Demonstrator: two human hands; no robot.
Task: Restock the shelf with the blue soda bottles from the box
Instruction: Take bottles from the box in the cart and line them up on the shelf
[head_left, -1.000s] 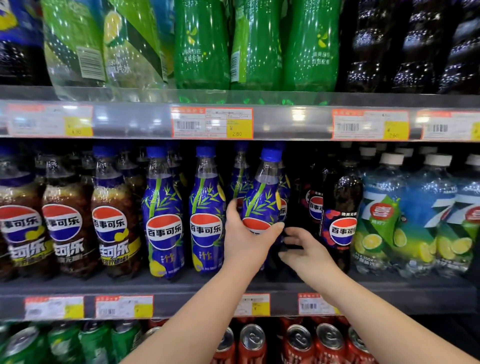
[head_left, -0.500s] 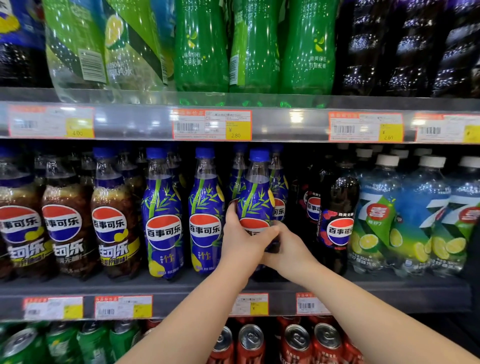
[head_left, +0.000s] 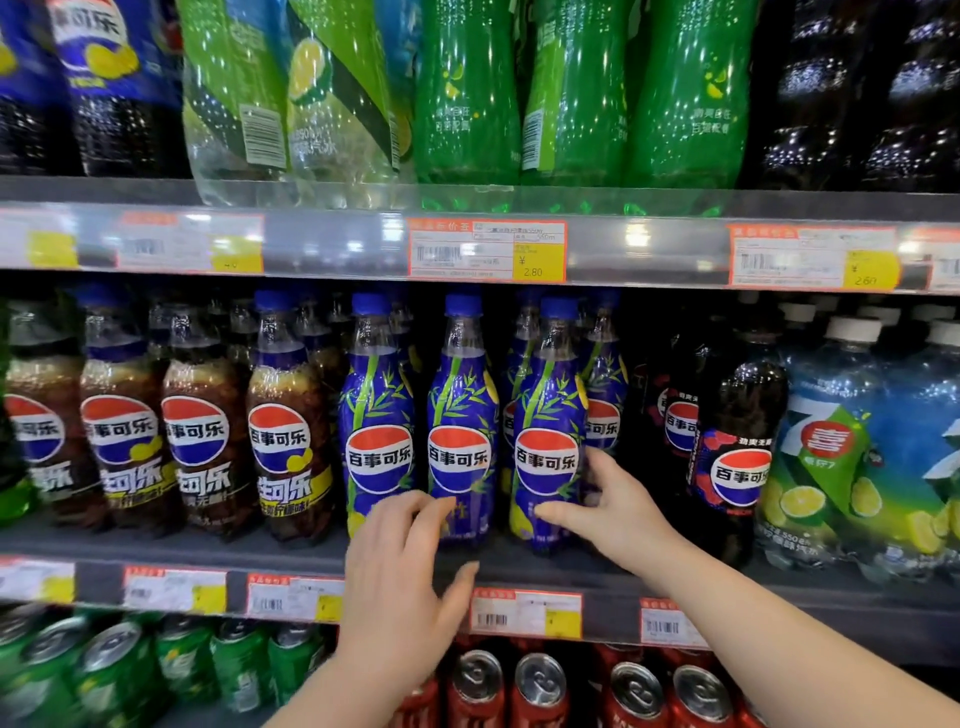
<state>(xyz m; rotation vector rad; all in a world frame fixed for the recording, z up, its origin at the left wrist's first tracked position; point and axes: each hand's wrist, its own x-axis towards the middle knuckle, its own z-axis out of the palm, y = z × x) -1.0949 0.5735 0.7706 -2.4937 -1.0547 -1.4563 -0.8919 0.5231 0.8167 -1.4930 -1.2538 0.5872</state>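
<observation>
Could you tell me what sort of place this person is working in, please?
Most likely a supermarket or convenience-store drinks aisle: shelves packed with rows of bottles like this blue soda bottle, barcoded price tags along the shelf edges, and cans below.

The blue soda bottle (head_left: 545, 431) in my right hand (head_left: 608, 504) is smooth, glossy plastic with a shiny printed sleeve. The shelf (head_left: 156, 545) looks matt grey; its front strip (head_left: 337, 244) is clear glossy plastic over paper price tags (head_left: 485, 249). The cans (head_left: 540, 680) have bright metal tops.
</observation>
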